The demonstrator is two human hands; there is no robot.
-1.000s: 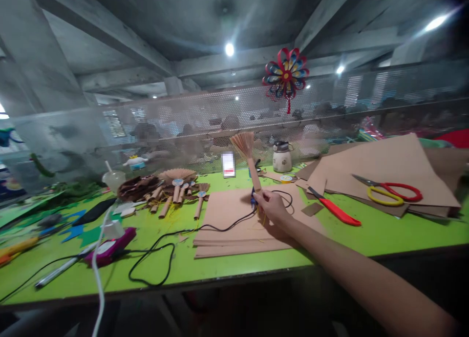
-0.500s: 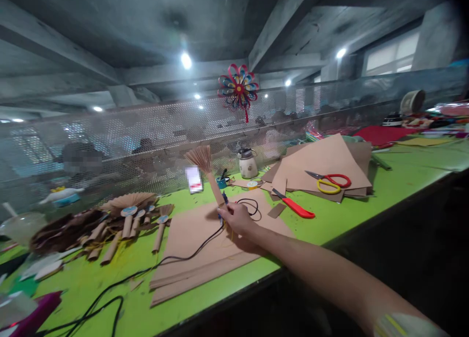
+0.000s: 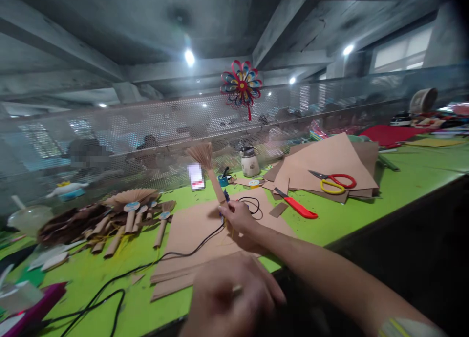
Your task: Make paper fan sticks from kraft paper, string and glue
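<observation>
My right hand [image 3: 240,217] is closed round the stem of a folded brown paper fan [image 3: 205,163], holding it upright over a stack of brown paper sheets [image 3: 190,239] on the green table [image 3: 348,220]. Something blue and a black cable [image 3: 176,254] sit at the same grip. My left hand [image 3: 229,298] is blurred at the bottom of the view, near the table's front edge, with its fingers curled and a small pale object showing between them.
Several finished paper fans and rolled stems [image 3: 124,217] lie at the left. A red-handled cutter [image 3: 298,207] and red-and-yellow scissors [image 3: 335,181] rest on cardboard sheets [image 3: 326,163] at the right. A perforated screen [image 3: 146,127] backs the table; a paper pinwheel [image 3: 241,85] hangs above.
The view swung right, then steadied. My right hand kept the fan upright in the same spot. My left hand has come into view at the bottom.
</observation>
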